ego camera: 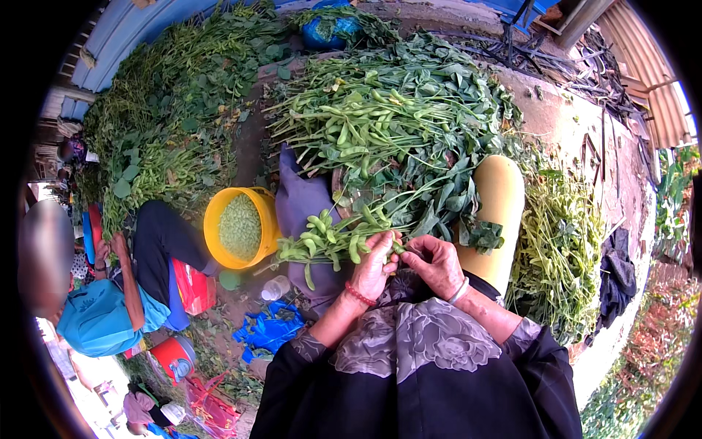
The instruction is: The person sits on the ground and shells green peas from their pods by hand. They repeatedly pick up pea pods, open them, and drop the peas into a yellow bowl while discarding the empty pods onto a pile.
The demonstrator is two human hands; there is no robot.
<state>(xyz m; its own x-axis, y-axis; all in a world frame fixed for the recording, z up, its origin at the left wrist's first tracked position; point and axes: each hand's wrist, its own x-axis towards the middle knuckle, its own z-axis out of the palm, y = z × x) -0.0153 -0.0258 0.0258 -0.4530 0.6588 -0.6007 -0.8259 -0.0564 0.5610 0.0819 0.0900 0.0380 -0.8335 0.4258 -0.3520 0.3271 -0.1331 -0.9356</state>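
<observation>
My left hand (374, 265) grips a leafy stalk of green bean pods (328, 239), whose pods fan out to the left above my lap. My right hand (437, 265) meets it at the fingertips, thumb and forefinger pinched on a green pod (399, 249) at the stalk. Just beyond both hands lies a large heap of cut bean plants (373, 115) with pods and dark leaves. To the left stands a yellow bucket (268, 236) holding many shelled green beans (239, 228).
A co-worker in a turquoise top (96, 324) sits at the left beside another plant heap (170, 104). A blue plastic bag (269, 329), clear cup (276, 288) and red bag (194, 288) lie on the ground. More stalks (559, 247) lie right of my yellow-clad knee (498, 192).
</observation>
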